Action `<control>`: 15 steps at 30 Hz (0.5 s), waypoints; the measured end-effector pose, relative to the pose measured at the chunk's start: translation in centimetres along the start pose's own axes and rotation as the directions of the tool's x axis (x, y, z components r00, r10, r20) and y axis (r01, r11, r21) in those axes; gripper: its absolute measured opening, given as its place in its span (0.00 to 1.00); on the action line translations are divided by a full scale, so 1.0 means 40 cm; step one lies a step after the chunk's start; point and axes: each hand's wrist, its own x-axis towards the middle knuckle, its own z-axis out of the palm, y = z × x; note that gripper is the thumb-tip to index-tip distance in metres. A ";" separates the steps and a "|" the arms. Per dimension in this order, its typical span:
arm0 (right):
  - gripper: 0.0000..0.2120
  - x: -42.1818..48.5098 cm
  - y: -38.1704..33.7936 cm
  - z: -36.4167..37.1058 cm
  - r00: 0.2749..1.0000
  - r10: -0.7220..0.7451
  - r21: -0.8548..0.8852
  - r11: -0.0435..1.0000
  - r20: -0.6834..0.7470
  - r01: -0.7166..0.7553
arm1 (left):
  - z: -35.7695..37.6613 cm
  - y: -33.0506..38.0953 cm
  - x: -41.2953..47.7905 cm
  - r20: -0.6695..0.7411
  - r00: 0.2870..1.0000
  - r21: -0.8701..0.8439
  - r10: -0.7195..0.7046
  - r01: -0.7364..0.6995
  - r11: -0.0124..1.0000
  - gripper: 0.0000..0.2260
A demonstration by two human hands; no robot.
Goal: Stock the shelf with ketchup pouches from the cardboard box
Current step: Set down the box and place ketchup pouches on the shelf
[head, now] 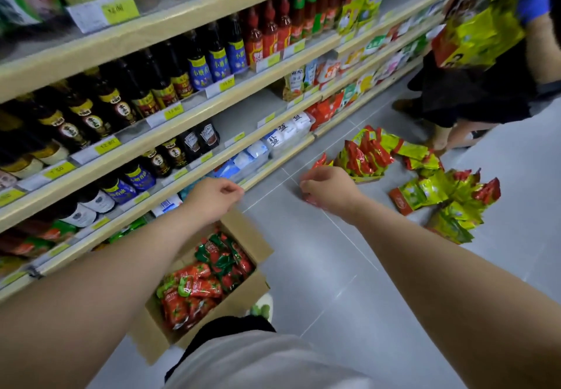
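Note:
An open cardboard box (158, 337) stands on the floor by the shelving, full of red and green ketchup pouches (200, 285). My left hand (212, 195) hovers above the box's far edge, fingers curled in, with nothing visible in it. My right hand (329, 189) is out over the floor to the right, fingers curled; a bit of red shows under it, and I cannot tell whether it holds it. Some ketchup pouches (33, 236) lie on the lowest shelf at the left.
Shelves (188, 121) of sauce bottles, salt bags and packets run along the left. Piles of red and green-yellow packets (437, 194) lie on the grey floor. Another person (485, 91) stands at the upper right holding a packet box.

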 end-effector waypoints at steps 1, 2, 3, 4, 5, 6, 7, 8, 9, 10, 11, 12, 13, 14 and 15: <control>0.07 0.026 -0.013 -0.006 1.000 -0.003 0.012 1.000 0.008 0.003 | -0.010 0.011 0.022 -0.010 1.000 -0.003 -0.005 0.005 1.000 0.06; 0.07 0.057 -0.028 -0.013 1.000 -0.010 0.013 1.000 0.023 0.010 | -0.021 0.022 0.046 -0.023 1.000 -0.018 -0.018 0.017 1.000 0.05; 0.08 0.088 -0.044 -0.019 0.999 -0.018 -0.005 1.000 0.043 0.019 | -0.032 0.032 0.067 -0.034 0.999 -0.036 -0.036 0.035 0.999 0.05; 0.08 0.111 -0.054 -0.023 0.998 -0.028 -0.029 0.999 0.061 0.029 | -0.040 0.039 0.081 -0.041 0.998 -0.055 -0.050 0.048 0.997 0.05; 0.08 0.139 -0.068 -0.027 0.996 -0.039 -0.052 0.998 0.085 0.044 | -0.049 0.044 0.096 -0.057 0.996 -0.079 -0.066 0.061 0.995 0.05; 0.09 0.168 -0.079 -0.028 0.993 -0.050 -0.069 0.996 0.109 0.058 | -0.055 0.047 0.110 -0.074 0.994 -0.102 -0.080 0.072 0.992 0.06; 0.08 0.193 -0.088 -0.028 0.989 -0.061 -0.074 0.995 0.131 0.071 | -0.059 0.049 0.118 -0.088 0.992 -0.114 -0.093 0.083 0.990 0.05; 0.08 0.220 -0.098 -0.027 0.985 -0.070 -0.069 0.994 0.157 0.082 | -0.061 0.051 0.124 -0.101 0.989 -0.117 -0.112 0.100 0.988 0.05; 0.08 0.254 -0.112 -0.026 0.978 -0.083 -0.069 0.993 0.191 0.097 | -0.061 0.051 0.133 -0.126 0.982 -0.128 -0.143 0.127 0.984 0.05; 0.08 0.292 -0.128 -0.025 0.967 -0.096 -0.090 0.989 0.236 0.120 | -0.058 0.050 0.140 -0.159 0.971 -0.156 -0.181 0.157 0.975 0.05; 0.08 0.319 -0.139 -0.024 0.956 -0.109 -0.119 0.982 0.273 0.146 | -0.052 0.049 0.142 -0.189 0.958 -0.188 -0.217 0.182 0.965 0.05; 0.07 0.352 -0.155 -0.023 0.939 -0.129 -0.146 0.972 0.320 0.183 | -0.047 0.046 0.142 -0.225 0.938 -0.227 -0.265 0.215 0.950 0.04; 0.07 0.377 -0.167 -0.021 0.923 -0.153 -0.156 0.963 0.354 0.219 | -0.042 0.044 0.138 -0.251 0.918 -0.254 -0.308 0.245 0.936 0.03; 0.06 0.399 -0.182 -0.019 0.904 -0.173 -0.162 0.954 0.390 0.253 | -0.034 0.043 0.128 -0.282 0.889 -0.280 -0.361 0.283 0.917 0.04; 0.06 0.417 -0.197 -0.018 0.886 -0.187 -0.169 0.945 0.424 0.280 | -0.024 0.045 0.115 -0.324 0.851 -0.320 -0.414 0.314 0.894 0.05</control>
